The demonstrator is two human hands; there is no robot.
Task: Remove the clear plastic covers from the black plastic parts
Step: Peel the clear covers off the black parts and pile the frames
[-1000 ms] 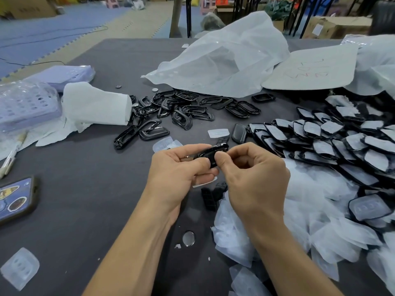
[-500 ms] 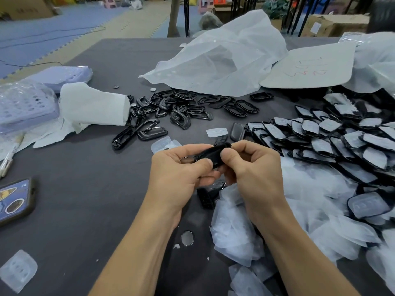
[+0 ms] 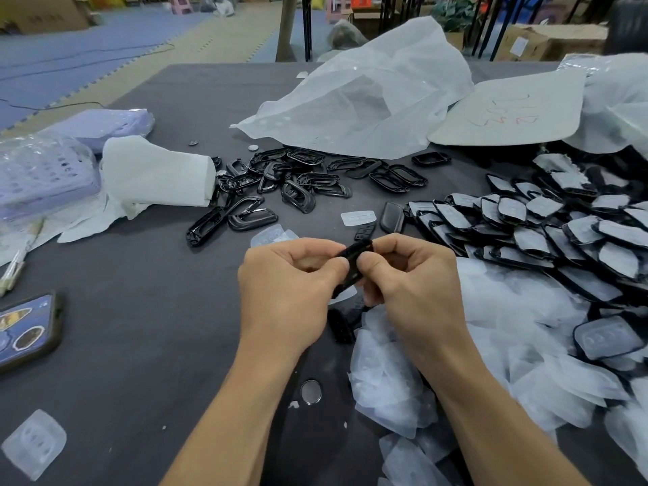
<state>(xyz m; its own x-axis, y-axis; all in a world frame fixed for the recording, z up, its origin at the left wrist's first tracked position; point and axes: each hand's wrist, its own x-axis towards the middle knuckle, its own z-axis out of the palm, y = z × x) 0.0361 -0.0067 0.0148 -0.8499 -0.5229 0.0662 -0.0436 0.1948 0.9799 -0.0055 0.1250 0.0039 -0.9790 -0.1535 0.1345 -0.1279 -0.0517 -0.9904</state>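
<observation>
Left hand [image 3: 291, 289], right hand [image 3: 413, 285] pinch black part [image 3: 352, 256] between them.

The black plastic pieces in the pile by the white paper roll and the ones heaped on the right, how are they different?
The black open-frame pieces near the white paper roll are bare rings you can see the table through; the black covered pieces on the right each wear a cloudy clear cover. The bare ones lie scattered and tangled; the covered ones overlap in rows like roof tiles. Both are glossy black plastic lying on the grey table.

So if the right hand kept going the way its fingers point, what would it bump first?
Probably the left hand: the right hand points leftward, both pinching the same black plastic part, thumbs nearly touching.
</observation>
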